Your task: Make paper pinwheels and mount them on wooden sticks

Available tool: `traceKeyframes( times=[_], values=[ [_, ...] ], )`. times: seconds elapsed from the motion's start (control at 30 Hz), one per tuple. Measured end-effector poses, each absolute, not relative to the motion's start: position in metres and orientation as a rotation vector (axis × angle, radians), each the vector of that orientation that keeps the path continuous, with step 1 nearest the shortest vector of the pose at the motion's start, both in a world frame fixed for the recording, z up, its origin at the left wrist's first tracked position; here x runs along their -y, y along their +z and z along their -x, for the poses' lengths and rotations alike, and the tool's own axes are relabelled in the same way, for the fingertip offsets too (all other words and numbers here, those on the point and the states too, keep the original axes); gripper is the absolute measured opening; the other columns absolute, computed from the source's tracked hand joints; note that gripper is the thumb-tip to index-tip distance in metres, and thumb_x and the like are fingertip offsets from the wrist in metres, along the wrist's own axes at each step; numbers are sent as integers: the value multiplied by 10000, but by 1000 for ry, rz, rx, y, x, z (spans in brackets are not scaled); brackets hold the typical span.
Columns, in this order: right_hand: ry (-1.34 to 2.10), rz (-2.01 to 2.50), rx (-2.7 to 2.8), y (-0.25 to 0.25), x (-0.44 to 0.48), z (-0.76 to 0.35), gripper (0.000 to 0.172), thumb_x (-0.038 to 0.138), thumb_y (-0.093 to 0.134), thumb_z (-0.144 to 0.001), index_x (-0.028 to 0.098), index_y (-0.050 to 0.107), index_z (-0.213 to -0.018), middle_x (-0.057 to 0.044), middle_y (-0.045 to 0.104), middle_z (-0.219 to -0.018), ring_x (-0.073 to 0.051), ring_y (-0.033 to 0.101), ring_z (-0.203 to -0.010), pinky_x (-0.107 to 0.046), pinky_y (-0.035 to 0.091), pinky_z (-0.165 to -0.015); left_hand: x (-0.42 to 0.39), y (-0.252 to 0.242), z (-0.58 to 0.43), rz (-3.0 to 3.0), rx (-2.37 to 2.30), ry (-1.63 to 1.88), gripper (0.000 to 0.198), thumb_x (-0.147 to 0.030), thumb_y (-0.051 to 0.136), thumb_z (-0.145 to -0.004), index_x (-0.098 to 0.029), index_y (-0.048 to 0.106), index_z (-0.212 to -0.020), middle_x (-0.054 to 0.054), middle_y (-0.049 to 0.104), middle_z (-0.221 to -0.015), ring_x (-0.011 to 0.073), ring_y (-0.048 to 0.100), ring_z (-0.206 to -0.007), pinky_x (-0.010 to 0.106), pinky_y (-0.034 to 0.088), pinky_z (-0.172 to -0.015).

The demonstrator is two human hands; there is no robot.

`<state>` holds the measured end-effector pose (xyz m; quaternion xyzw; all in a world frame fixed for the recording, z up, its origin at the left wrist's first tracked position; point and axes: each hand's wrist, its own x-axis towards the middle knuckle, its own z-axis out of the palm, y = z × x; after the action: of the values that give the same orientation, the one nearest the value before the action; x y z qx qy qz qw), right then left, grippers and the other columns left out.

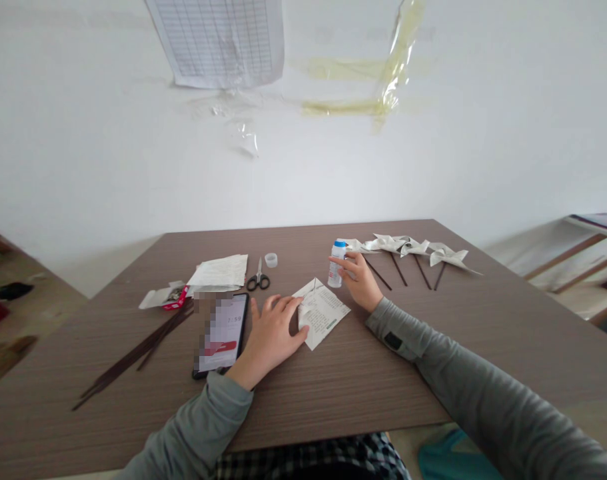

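Observation:
My left hand (276, 333) lies with its fingers apart at the left edge of a folded square of printed paper (326, 311), thumb and fingertips touching it. Creases and a small slit show near the paper's top corner. Just beyond the paper stands a small, clear-sided bottle (336, 273) with a blue cap and a printed label. My right hand (360, 280) is around its right side, with fingers across the front. The far side of that grip is hidden.
Several paper pinwheels (416, 247) on dark sticks lie at right. At left are a phone (230, 333), dark sticks (133, 347), a red box (176, 297), a paper stack (218, 272), scissors (258, 280) and a small clear cup (271, 259). A wall (303, 180) rises behind.

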<state>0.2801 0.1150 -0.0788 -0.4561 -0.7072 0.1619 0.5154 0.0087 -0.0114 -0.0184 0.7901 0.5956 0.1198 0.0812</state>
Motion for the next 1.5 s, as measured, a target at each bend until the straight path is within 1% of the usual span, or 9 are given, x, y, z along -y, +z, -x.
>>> traceKeyframes(
  times=[0.13,0.33,0.53,0.63,0.77,0.8,1.03,1.27,1.5],
  values=[
    [197,1125,1863,-72,-111,-284,390,237,676,-1089,345,906,-1385,-143,666,-1420,-357,693,-1361,-599,591,-1242,12,-18,-9,-2360,-1781,361,587,-305,746,-1028,-349,722,-1613,93,754,-1665,472,536,-1667,914,189,-1416],
    [44,1076,2063,-63,-109,-288,357,172,716,-1088,336,903,-1344,-140,690,-1358,-310,764,-1213,-619,597,-1231,11,-18,-8,-2353,-1762,347,589,-323,731,-1026,-337,719,-1615,108,738,-1684,487,517,-1670,940,165,-1397],
    [33,1075,2068,-60,-104,-287,352,172,670,-1105,321,904,-1321,-154,714,-1290,-377,673,-1432,-675,532,-1299,11,-19,-5,-2366,-1754,381,566,-321,731,-1018,-334,742,-1584,120,747,-1668,480,530,-1651,913,182,-1401],
    [94,1052,2000,-60,-103,-287,281,215,644,-1125,293,906,-1190,-155,674,-1355,-355,716,-1375,-650,551,-1289,11,-18,-5,-2356,-1759,351,560,-330,719,-1027,-326,741,-1587,123,730,-1688,489,518,-1658,929,174,-1393],
    [146,1017,1841,-63,-106,-288,91,267,709,-1078,249,788,-1119,-168,690,-1364,-360,737,-1351,-616,596,-1240,12,-16,-6,-2356,-1769,337,548,-327,725,-1029,-332,750,-1576,115,738,-1679,485,522,-1663,916,182,-1403],
    [172,1018,1802,-65,-108,-288,106,289,742,-1055,245,751,-1150,-172,717,-1339,-367,741,-1347,-613,604,-1229,12,-16,-6,-2356,-1772,335,546,-325,728,-1030,-333,751,-1575,114,738,-1680,481,523,-1664,911,187,-1407],
    [493,1073,1698,-70,-115,-290,640,350,883,-926,242,630,-1503,-139,852,-1253,-317,855,-1081,-568,684,-1110,14,-14,-7,-2347,-1771,318,554,-323,730,-1039,-326,739,-1593,115,719,-1709,490,513,-1679,941,197,-1389],
    [561,1086,1720,-67,-119,-287,469,378,895,-877,223,783,-1305,-143,886,-1200,-334,865,-1011,-552,723,-1005,12,-19,-6,-2357,-1784,320,535,-347,733,-1038,-369,738,-1573,87,725,-1702,472,515,-1675,901,211,-1403],
    [627,1104,1694,-63,-135,-275,473,357,888,-865,216,809,-1310,-129,888,-1207,-317,880,-1021,-467,722,-969,11,-21,-4,-2349,-1780,320,548,-356,724,-1038,-344,731,-1585,101,712,-1716,479,505,-1669,915,187,-1398]
  ],
)
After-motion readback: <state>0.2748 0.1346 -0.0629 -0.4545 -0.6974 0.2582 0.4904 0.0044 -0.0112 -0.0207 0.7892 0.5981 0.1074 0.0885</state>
